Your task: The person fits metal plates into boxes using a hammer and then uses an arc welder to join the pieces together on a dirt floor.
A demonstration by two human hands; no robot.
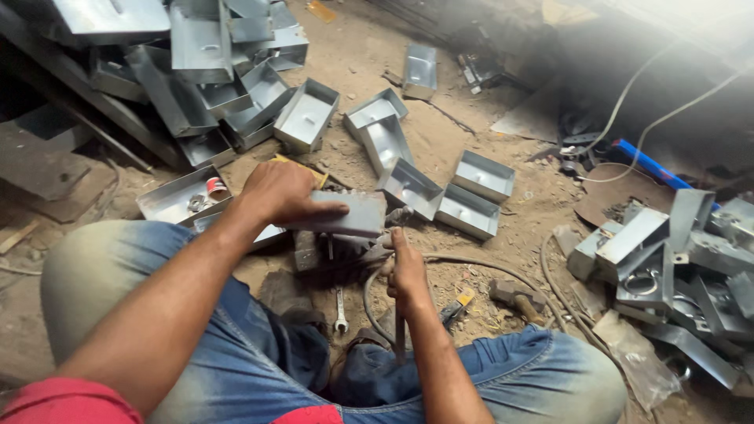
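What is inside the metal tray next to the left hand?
In the tray lie a small red-and-white roll and some small metal bits. The left hand and arm cover its near corner.

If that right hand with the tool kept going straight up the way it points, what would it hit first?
Most likely the grey metal box that the left hand presses down; the right hand sits just below its edge, though depth is unclear.

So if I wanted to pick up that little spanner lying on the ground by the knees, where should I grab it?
Grab the small silver open-ended spanner around its thin middle shaft, coming straight down from above. It lies flat on the dirt floor, lengthwise away from the person, so pinch its two long sides. The blue-jeaned legs crowd it from below and the left, so reach in from the top.
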